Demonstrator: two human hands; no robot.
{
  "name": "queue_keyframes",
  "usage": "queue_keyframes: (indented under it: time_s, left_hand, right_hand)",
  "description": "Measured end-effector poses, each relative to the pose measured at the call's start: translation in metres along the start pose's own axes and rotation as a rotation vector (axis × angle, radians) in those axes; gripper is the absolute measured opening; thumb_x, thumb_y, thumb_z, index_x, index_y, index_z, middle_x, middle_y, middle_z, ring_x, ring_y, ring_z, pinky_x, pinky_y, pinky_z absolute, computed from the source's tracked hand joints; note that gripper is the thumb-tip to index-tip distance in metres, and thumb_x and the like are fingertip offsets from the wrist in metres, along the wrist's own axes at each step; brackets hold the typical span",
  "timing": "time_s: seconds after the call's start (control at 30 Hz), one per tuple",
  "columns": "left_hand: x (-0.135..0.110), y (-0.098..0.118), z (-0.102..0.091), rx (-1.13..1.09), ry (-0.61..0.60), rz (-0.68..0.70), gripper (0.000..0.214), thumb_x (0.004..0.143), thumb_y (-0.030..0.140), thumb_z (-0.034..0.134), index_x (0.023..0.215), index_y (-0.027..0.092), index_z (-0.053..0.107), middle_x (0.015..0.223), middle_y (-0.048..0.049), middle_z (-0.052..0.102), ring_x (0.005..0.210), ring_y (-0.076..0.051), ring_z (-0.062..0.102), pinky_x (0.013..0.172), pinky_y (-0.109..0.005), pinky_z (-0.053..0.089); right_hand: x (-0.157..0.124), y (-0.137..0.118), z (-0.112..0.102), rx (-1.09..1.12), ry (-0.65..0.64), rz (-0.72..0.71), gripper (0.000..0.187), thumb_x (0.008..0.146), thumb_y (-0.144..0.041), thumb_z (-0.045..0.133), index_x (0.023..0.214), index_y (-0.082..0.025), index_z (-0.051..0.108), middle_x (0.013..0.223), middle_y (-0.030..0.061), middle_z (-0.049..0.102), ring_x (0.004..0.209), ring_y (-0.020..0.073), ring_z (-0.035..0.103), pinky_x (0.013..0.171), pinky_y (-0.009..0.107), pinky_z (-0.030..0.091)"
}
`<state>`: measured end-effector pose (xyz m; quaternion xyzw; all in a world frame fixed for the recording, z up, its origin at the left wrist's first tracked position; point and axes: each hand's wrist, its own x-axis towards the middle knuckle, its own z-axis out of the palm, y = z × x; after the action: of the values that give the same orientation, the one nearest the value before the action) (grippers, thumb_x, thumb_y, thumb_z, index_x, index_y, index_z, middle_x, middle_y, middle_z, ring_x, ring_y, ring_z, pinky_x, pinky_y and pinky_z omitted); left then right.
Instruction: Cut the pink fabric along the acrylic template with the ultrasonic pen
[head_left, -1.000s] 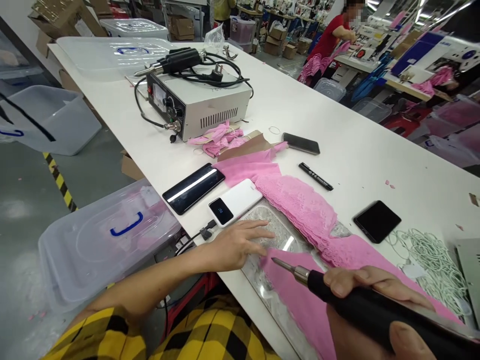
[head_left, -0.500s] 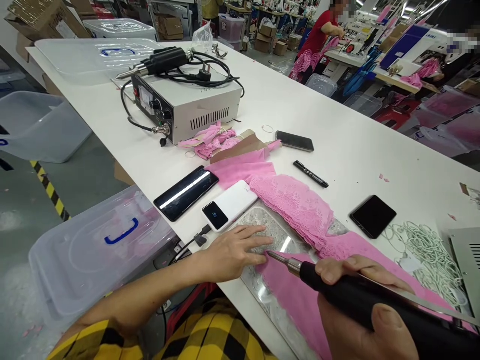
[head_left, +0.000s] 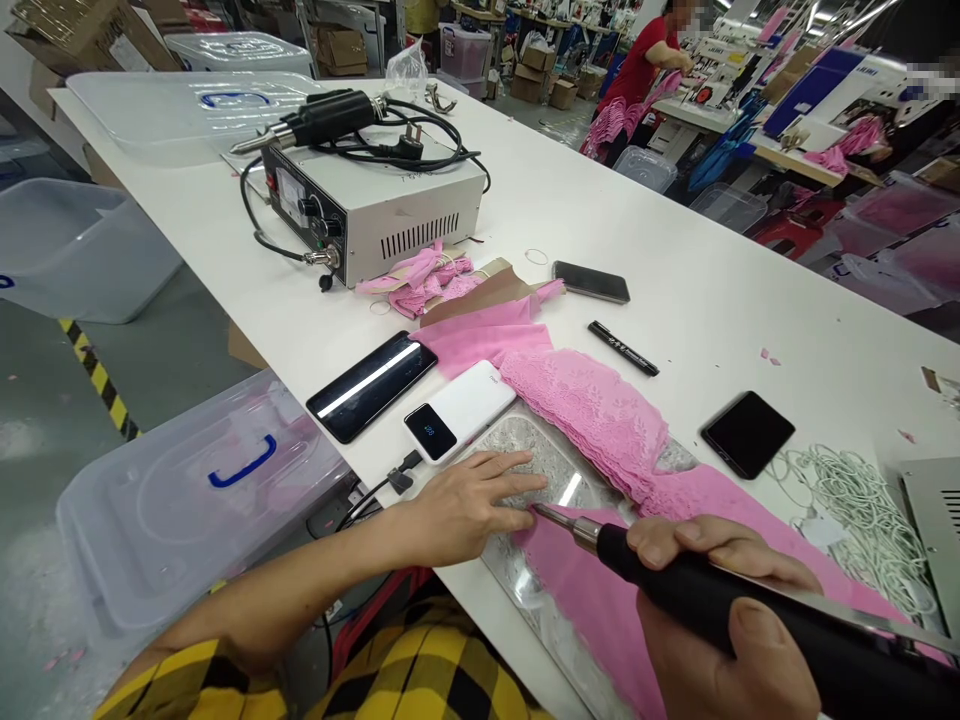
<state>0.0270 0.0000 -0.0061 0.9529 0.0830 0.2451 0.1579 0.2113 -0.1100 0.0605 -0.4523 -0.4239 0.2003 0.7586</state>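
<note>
My right hand [head_left: 731, 610] is wrapped round an ultrasonic handpiece [head_left: 660, 575], a thick black-bodied tool with a slim metal tip pointing left. That tip meets the upper-left corner of a pink fabric piece [head_left: 592, 590]. My left hand [head_left: 472, 505] lies flat with its fingers spread on a clear, shiny board [head_left: 525, 435], holding nothing. Its lowest fingers reach the fabric's corner, right beside the metal tip. Just beyond lies a layered stack of pink lace [head_left: 589, 405], joined to more pink cloth running right under the tool. My right palm is partly hidden by the handpiece.
A grey control box [head_left: 405, 215] carries another black handpiece [head_left: 330, 120] and coiled cable. Nearby lie a white power bank [head_left: 469, 400], a black phone [head_left: 373, 385], two more dark phones, a marker [head_left: 622, 348] and pale cord [head_left: 862, 520]. A co-worker [head_left: 645, 60] stands far off.
The handpiece and my right hand have shifted very slightly left. My left hand and the pink fabric stay where they were.
</note>
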Motion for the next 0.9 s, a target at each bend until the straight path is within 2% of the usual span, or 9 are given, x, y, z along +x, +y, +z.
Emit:
queue_keyframes:
  time_s: [0.13,0.3,0.37,0.63,0.8,0.9]
  left_hand:
    - [0.001,0.0,-0.003,-0.039,0.042,0.012,0.037,0.081,-0.002,0.05,0.099,0.02,0.073,0.135,-0.0044,0.062,0.139,-0.027,0.044,0.105,-0.042,0.049]
    - [0.001,-0.003,-0.006,-0.259,0.286,-0.079,0.044,0.079,-0.007,0.038,0.094,0.018,0.072,0.122,-0.0068,0.069,0.13,-0.02,0.055,0.102,-0.04,0.053]
    - [0.001,-0.004,-0.005,-0.308,0.341,-0.102,0.044,0.079,-0.008,0.037,0.09,0.017,0.071,0.118,-0.0083,0.07,0.128,-0.019,0.056,0.103,-0.04,0.053]
    - [-0.001,-0.002,0.0,-0.238,0.243,-0.026,0.042,0.069,-0.01,0.042,0.084,0.016,0.072,0.119,-0.0066,0.07,0.129,-0.022,0.054,0.104,-0.037,0.051]
    - [-0.001,-0.001,-0.001,-0.143,0.121,-0.029,0.04,0.069,-0.009,0.048,0.084,0.018,0.073,0.125,-0.0036,0.067,0.13,-0.023,0.053,0.103,-0.037,0.051]
    - [0.0,-0.001,-0.001,-0.115,0.156,0.001,0.038,0.07,-0.008,0.047,0.082,0.018,0.072,0.123,-0.004,0.068,0.129,-0.023,0.054,0.101,-0.037,0.052]
  right_hand:
    - [0.003,0.001,0.002,-0.012,0.031,-0.007,0.013,0.075,-0.028,0.06,0.083,-0.018,0.061,0.08,-0.0002,0.059,0.055,0.014,0.059,0.056,0.036,0.051]
    - [0.006,0.0,-0.003,0.013,0.093,-0.015,0.016,0.07,-0.03,0.058,0.081,-0.018,0.06,0.08,0.0003,0.057,0.053,0.0142,0.058,0.052,0.036,0.049]
    - [0.004,-0.002,-0.005,0.026,0.084,0.004,0.016,0.07,-0.03,0.057,0.081,-0.018,0.06,0.079,0.0002,0.057,0.052,0.0144,0.057,0.051,0.037,0.049]
    - [-0.007,-0.003,0.001,0.056,-0.009,0.042,0.017,0.076,-0.03,0.058,0.087,-0.018,0.062,0.084,0.0003,0.058,0.055,0.0142,0.059,0.054,0.037,0.05]
    - [-0.005,-0.003,0.002,0.069,-0.036,0.029,0.017,0.078,-0.03,0.058,0.091,-0.018,0.062,0.086,0.0012,0.059,0.057,0.014,0.06,0.055,0.037,0.051]
    - [-0.004,-0.004,0.003,0.06,-0.052,0.02,0.015,0.08,-0.029,0.058,0.09,-0.018,0.061,0.085,0.0007,0.059,0.057,0.0136,0.06,0.057,0.037,0.052]
